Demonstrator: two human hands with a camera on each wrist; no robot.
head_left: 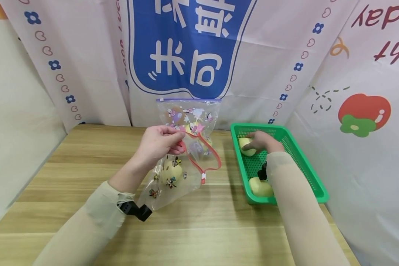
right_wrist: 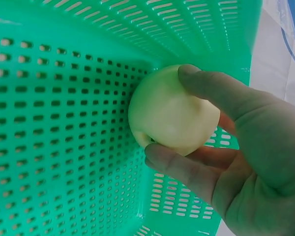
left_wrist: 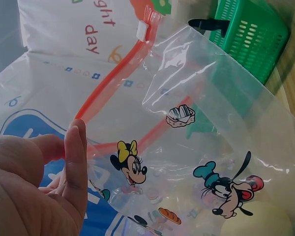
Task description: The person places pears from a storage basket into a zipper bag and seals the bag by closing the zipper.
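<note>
- Pinching the red zip rim of a clear plastic bag w/ cartoon prints [head_left: 183, 184], L hand [head_left: 159, 144] is nr centre of head view, its grip closed btwn thumb & fingers.
- Bag's mouth gapes; red rim loops out R of the hand, white slider [head_left: 203, 176] at its lower end.
- Inside that bag, below centre-L of frame: 1 pale yellow round fruit [head_left: 171, 171], seen thru plastic.
- R hand [head_left: 264, 141], R of centre, is down in a green perforated plastic basket [head_left: 308, 166]; grip has thumb & fingers curled round a smooth pale yellow fruit w/ a dimple [head_left: 247, 151], nr basket's upper L corner. R wrist view has it mid-frame; can't tell if it touches the wall.
- Another pale yellow fruit, oblong from above [head_left: 261, 187], lies at basket's lower L, apart from the held one.
- Upper centre, behind the 1st bag: 2nd clear printed bag w/ purple zip strip [head_left: 186, 107], yellow fruit [head_left: 191, 128] partly visible in it.
- Light wood-grain table [head_left: 70, 166] fills lower frame; white cloth w/ blue panel [head_left: 186, 79] hangs up top.
</note>
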